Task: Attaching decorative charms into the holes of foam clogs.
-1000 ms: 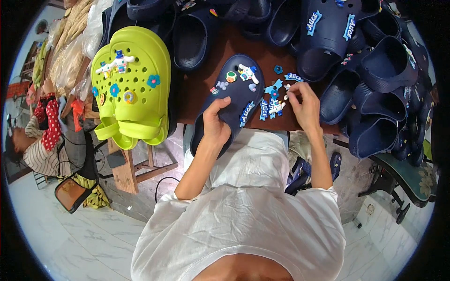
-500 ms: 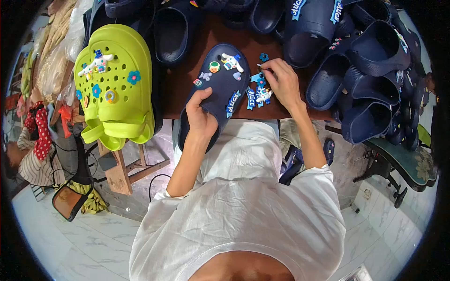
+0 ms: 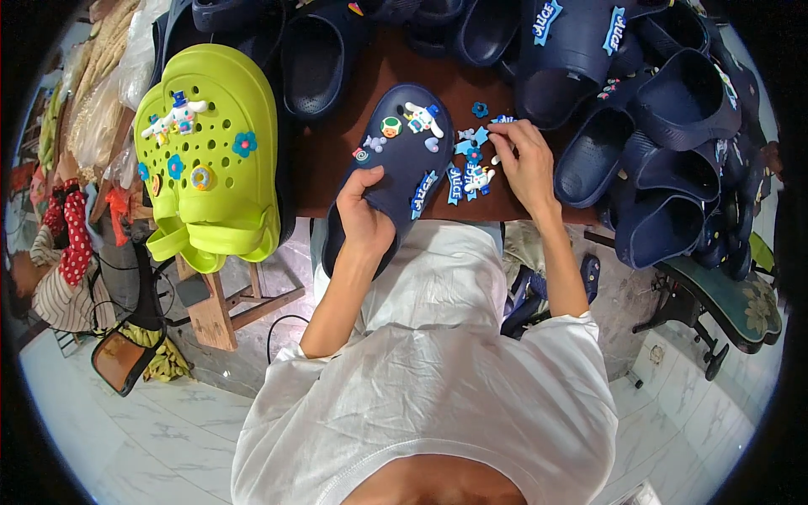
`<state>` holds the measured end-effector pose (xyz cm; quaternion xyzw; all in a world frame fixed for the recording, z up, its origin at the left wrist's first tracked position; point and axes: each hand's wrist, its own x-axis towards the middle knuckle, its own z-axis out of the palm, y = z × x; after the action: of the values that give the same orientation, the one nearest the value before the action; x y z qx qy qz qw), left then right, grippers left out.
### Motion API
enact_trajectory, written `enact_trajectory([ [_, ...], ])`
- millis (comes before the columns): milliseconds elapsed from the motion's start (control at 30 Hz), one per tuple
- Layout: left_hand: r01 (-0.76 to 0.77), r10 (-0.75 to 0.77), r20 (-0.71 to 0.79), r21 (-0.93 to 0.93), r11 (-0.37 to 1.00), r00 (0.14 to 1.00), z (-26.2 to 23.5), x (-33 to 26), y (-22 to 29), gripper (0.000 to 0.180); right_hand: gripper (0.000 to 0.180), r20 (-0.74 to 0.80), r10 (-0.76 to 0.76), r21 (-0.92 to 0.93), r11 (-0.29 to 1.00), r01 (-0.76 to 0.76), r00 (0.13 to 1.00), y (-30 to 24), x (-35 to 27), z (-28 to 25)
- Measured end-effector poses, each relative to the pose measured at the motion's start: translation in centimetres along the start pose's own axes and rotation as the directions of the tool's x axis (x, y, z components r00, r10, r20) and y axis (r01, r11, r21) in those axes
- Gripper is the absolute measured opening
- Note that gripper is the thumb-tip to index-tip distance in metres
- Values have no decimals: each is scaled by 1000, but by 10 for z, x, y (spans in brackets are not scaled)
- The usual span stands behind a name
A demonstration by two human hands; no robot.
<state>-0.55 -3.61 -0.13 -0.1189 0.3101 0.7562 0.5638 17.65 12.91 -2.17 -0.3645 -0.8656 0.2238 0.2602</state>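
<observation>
Left hand (image 3: 364,220) clamps the navy clog (image 3: 396,164) at its heel on the brown table (image 3: 337,147) — right hand (image 3: 526,164), fingers pinched, picks at loose charms (image 3: 471,164) beside it.

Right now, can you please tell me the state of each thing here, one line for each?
Navy clog: lying on the brown table, charms fitted on top, heel end over the table edge.
Left hand: gripping the navy clog's heel end.
Right hand: fingers resting on the loose charms.
Loose charms: scattered on the table beside the clog.
Green clogs: stacked as a pair, charms fitted.
Navy slippers: piled, untouched.
</observation>
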Motion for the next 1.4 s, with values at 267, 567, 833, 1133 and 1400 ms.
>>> enact_trajectory([
  [267,29,-27,32,-65,997,999,-1,-6,-1,44,18,86,-82,-127,988,92,993,-12,14,20],
  [567,72,-72,50,-4,997,996,2,-12,3,44,11,101,98,272,954,-123,990,-21,33,-2],
  [833,135,-138,39,70,988,990,-1,-11,3,42,13,309,-1,471,869,-152,951,-67,54,3],
  [1133,162,-163,-15,224,961,987,-8,-10,-6,36,16,270,-40,327,944,-53,962,-73,59,7],
  [1400,137,-137,-20,250,958,990,-3,-13,-12,30,19,399,30,289,944,-156,917,-63,71,-5],
])
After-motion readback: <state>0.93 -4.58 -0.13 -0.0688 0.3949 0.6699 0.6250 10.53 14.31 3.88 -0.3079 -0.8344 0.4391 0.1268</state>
